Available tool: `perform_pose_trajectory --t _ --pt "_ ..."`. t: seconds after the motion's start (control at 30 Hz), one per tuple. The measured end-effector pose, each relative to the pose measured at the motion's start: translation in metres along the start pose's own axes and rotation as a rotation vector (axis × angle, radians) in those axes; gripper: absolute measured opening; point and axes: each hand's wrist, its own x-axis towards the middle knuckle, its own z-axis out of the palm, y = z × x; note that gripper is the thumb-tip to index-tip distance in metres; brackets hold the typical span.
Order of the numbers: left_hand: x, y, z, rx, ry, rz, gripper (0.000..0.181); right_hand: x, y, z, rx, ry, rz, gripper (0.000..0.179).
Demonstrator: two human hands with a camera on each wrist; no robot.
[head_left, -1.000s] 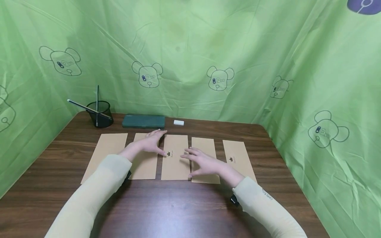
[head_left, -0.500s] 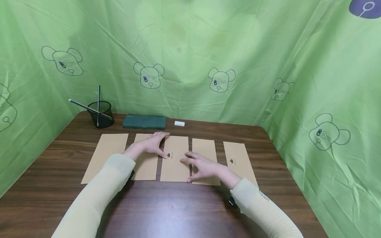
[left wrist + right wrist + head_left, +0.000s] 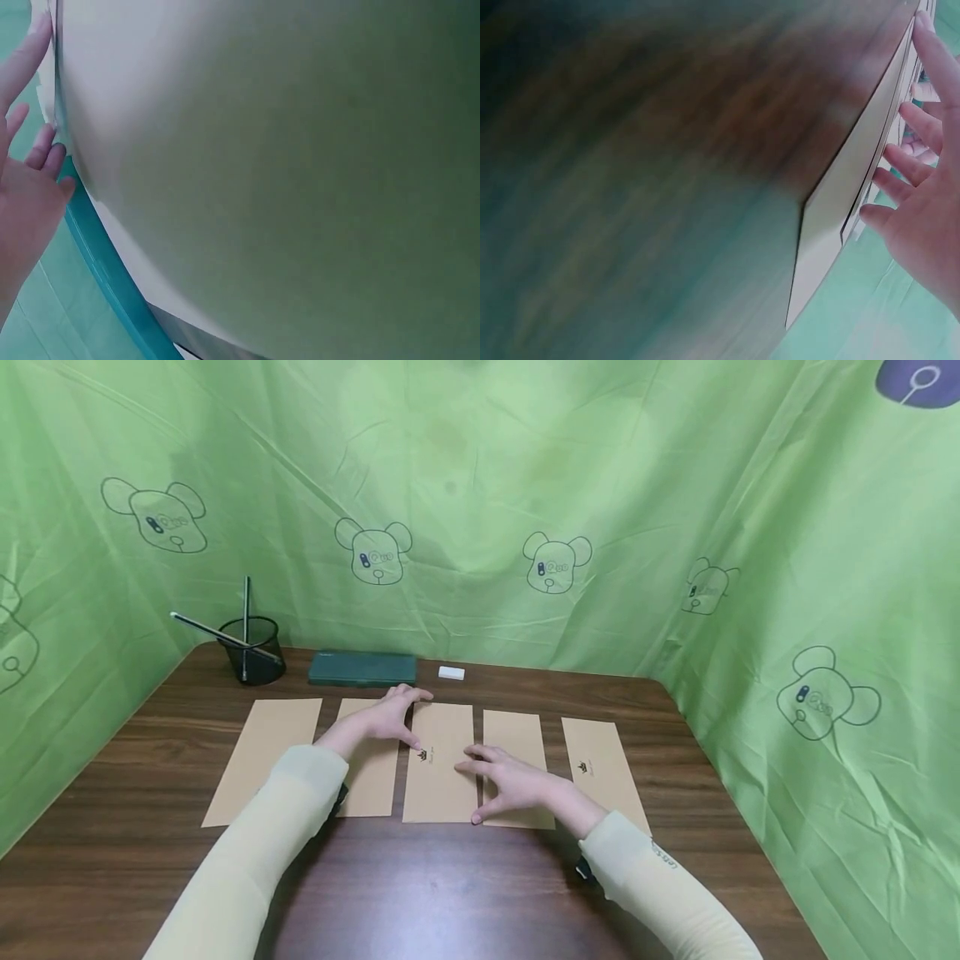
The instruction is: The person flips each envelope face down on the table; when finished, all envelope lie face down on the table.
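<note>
Several tan paper rectangles, perhaps envelopes, lie in a row on the table. On the middle paper point(image 3: 442, 789) a small dark crown is printed. My left hand point(image 3: 386, 717) reaches over the second paper point(image 3: 367, 785), its thumb by the crown and its fingers near the middle paper's far left corner. At that paper's right side rests my right hand point(image 3: 517, 779), fingers spread, thumb at the near right corner, palm above the fourth paper point(image 3: 517, 727). In the right wrist view, the right hand's fingers point(image 3: 922, 124) are extended along the paper edges. Neither hand grips anything.
The wooden table point(image 3: 442, 893) carries a mesh pen cup point(image 3: 262, 670) with pencils, a dark green case point(image 3: 362, 668) and a white eraser point(image 3: 452, 673) along the back. Outer papers lie left point(image 3: 262, 760) and right point(image 3: 606, 777). Green curtain point(image 3: 465, 460) surrounds the table.
The middle paper has shifted slightly toward me. My left hand has moved a little right, and my right hand has come slightly nearer and lower onto the paper's near right corner.
</note>
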Motion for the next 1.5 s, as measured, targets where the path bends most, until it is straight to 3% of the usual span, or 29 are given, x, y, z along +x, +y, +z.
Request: perform_pose_trajectory --t 0.2,0.3,0.47,0.67,0.8,0.97,1.23,1.5 --pt "0.003 0.003 -0.002 -0.146 0.11 -0.021 0.07 0.001 0.002 0.001 0.013 0.002 0.008 0.088" --pt "0.002 0.006 -0.003 -0.221 0.109 -0.041 0.071 0.001 0.002 0.001 0.016 0.0 0.006 0.089" --pt "-0.004 0.014 -0.004 -0.26 0.102 -0.039 0.073 0.0 0.0 0.0 0.014 -0.012 0.009 0.093" --pt "-0.013 0.022 -0.01 -0.327 0.132 -0.093 0.057 0.0 -0.003 -0.002 0.03 -0.003 0.005 0.091" --pt "-0.016 0.028 -0.012 -0.444 0.111 -0.106 0.05 0.001 -0.007 -0.005 0.103 0.014 0.052 0.085" --pt "-0.018 0.04 -0.014 -0.569 0.093 -0.118 0.046 0.004 -0.013 -0.01 0.201 0.076 0.082 0.077" --pt "-0.02 0.064 -0.017 -0.716 0.148 -0.15 0.048 0.011 -0.023 -0.017 0.343 0.246 0.105 0.079" --pt "-0.026 0.092 -0.032 -0.752 0.211 -0.102 0.047 0.019 -0.039 -0.029 0.476 0.365 0.164 0.077"
